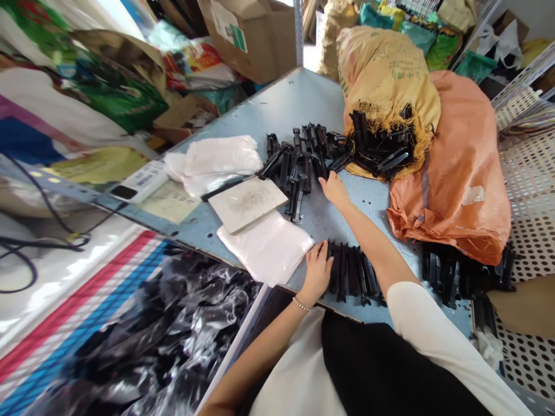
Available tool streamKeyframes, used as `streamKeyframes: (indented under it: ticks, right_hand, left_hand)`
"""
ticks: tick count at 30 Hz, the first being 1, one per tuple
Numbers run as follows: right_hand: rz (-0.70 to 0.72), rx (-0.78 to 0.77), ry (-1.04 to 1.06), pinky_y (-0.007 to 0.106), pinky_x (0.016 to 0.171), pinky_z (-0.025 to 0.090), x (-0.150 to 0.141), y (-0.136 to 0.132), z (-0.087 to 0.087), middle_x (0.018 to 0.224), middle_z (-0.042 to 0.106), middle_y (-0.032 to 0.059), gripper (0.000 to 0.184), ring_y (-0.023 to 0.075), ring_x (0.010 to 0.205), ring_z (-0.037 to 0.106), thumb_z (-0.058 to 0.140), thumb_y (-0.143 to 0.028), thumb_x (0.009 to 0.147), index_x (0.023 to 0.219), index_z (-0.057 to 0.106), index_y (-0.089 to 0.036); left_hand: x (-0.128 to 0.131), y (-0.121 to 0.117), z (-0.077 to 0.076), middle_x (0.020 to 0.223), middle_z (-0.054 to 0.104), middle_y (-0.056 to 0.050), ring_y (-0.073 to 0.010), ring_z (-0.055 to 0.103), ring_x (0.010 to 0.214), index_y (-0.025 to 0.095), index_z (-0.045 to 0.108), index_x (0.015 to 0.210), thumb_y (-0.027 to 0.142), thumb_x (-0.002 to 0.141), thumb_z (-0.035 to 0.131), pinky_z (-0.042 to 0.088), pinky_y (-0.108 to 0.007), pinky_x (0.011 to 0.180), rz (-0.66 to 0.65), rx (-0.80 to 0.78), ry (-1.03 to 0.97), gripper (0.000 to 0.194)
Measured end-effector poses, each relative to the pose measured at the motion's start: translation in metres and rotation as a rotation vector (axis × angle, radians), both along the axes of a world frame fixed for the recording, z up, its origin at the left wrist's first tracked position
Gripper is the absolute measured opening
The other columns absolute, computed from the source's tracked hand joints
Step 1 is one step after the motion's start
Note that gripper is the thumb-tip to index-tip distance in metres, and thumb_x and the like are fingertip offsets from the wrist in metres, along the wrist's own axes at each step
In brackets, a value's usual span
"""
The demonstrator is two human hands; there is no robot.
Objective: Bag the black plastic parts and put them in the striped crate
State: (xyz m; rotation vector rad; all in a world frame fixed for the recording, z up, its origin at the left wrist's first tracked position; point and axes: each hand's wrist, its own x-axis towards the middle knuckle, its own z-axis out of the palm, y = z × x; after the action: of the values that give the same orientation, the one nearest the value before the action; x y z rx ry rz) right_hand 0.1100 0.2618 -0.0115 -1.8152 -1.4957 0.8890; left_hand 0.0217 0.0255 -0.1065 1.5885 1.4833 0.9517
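Black parts: a loose heap at the fingertips, a neat row by the body

A clean pick here depends on taking one piece by its bare shaft, since the flared ends look apt to hook on their neighbours. The right hand reaches to the near edge of the heap, fingertips at a part there; whether its grip is closed on that piece or only touching, I cannot tell. Best to draw a piece out along its own length, sideways from the tangle, rather than lift it through the pile.

The left hand is at the left end of the row, fingers bent, between the row and the clear bags; I cannot tell whether its grip is clamped on anything. Light pressure there would keep the row square, while a hard push could skew it towards the edge of the bench.

The parts look slim, rigid and glossy, probably moulded plastic, with stepped or forked ends. Those in the row lie side by side, roughly parallel; those in the heap cross at all angles, reaching back to the open mouth of the yellow sack, where more show.
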Motion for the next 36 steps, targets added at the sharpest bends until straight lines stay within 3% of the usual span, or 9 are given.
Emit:
streamKeyframes:
  ticks: [3,5,9,13,16,22,28,32,36]
  right_hand:
    - [-0.033,-0.085,0.2,0.037,0.086,0.048,0.004,0.01,0.003,0.098,0.064,0.0114,0.015,0.024,0.097,0.062,0.051,-0.027,0.097,0.105,0.053,-0.016]
    - [-0.021,-0.106,0.279,0.029,0.067,0.049,0.014,-0.006,0.003,0.077,0.06,0.0034,0.021,0.0168,0.072,0.059,0.041,-0.036,0.101,0.09,0.05,-0.019]
    - [0.034,-0.166,0.433,0.021,0.047,0.038,0.038,-0.088,-0.004,0.058,0.047,-0.0047,0.04,0.0093,0.048,0.041,0.036,-0.056,0.099,0.076,0.041,-0.023]
    - [0.28,-0.168,0.499,0.025,0.049,0.042,0.063,-0.175,-0.002,0.063,0.057,-0.0001,0.053,0.013,0.052,0.048,0.036,-0.068,0.095,0.089,0.057,-0.019]
    - [0.278,-0.044,0.38,0.031,0.068,0.047,0.079,-0.195,0.016,0.077,0.061,0.0041,0.053,0.0177,0.073,0.055,0.044,-0.068,0.093,0.09,0.062,-0.019]
    - [0.555,0.503,-0.355,0.039,0.084,0.043,0.071,-0.153,0.039,0.087,0.062,0.0111,0.056,0.0242,0.088,0.052,0.036,-0.066,0.097,0.084,0.062,-0.018]
    - [0.597,0.177,-0.176,0.028,0.068,0.04,0.048,-0.168,0.033,0.074,0.061,0.0027,0.067,0.0156,0.069,0.054,0.01,-0.056,0.105,0.085,0.061,-0.018]
    - [0.854,0.314,-0.299,0.032,0.076,0.043,0.042,-0.221,0.024,0.088,0.066,0.0089,0.057,0.0203,0.083,0.057,0.029,-0.061,0.102,0.086,0.063,-0.017]
    - [0.826,0.253,-0.313,0.031,0.074,0.045,0.041,-0.264,0.011,0.088,0.066,0.0091,0.043,0.0191,0.081,0.058,0.036,-0.047,0.104,0.088,0.062,-0.017]
  left_hand:
    - [-0.012,0.004,0.004,0.142,0.051,-0.019,-0.0322,0.047,0.133,0.017,0.05,0.142,0.036,0.094,0.052,0.033,-0.057,0.116,-0.008,-0.027,-0.112,0.052]
    - [-0.023,0.015,0.011,0.139,0.054,-0.016,-0.0298,0.054,0.127,0.02,0.052,0.14,0.043,0.092,0.056,0.038,-0.053,0.113,0.019,-0.075,-0.279,0.053]
    - [-0.025,0.052,0.036,0.131,0.061,-0.01,-0.0245,0.06,0.12,0.026,0.056,0.131,0.057,0.084,0.067,0.043,-0.045,0.11,0.13,-0.247,-0.892,0.057]
    - [-0.012,0.073,0.072,0.108,0.069,-0.006,-0.0203,0.069,0.094,0.023,0.056,0.123,0.06,0.077,0.073,0.056,-0.038,0.087,0.1,-0.394,-1.364,0.061]
    - [-0.009,0.059,0.092,0.089,0.068,-0.002,-0.0143,0.065,0.069,0.019,0.058,0.12,0.05,0.075,0.079,0.054,-0.029,0.065,-0.026,-0.463,-1.322,0.059]
    - [-0.004,0.016,0.107,0.073,0.064,0.0,-0.0092,0.057,0.054,0.014,0.061,0.09,0.045,0.072,0.08,0.047,-0.023,0.052,-0.11,-0.57,-1.118,0.041]
    - [-0.015,0.011,0.108,0.067,0.062,0.002,-0.009,0.055,0.048,0.014,0.063,0.09,0.049,0.068,0.08,0.042,-0.022,0.047,0.102,-0.531,-1.034,0.045]
    - [-0.024,0.009,0.106,0.068,0.062,0.002,-0.0091,0.055,0.052,0.012,0.065,0.11,0.051,0.068,0.079,0.044,-0.022,0.05,0.18,-0.588,-1.085,0.059]
    - [-0.023,-0.003,0.098,0.069,0.061,0.001,-0.0089,0.053,0.054,0.014,0.065,0.108,0.053,0.073,0.077,0.044,-0.021,0.052,0.134,-0.547,-1.007,0.054]
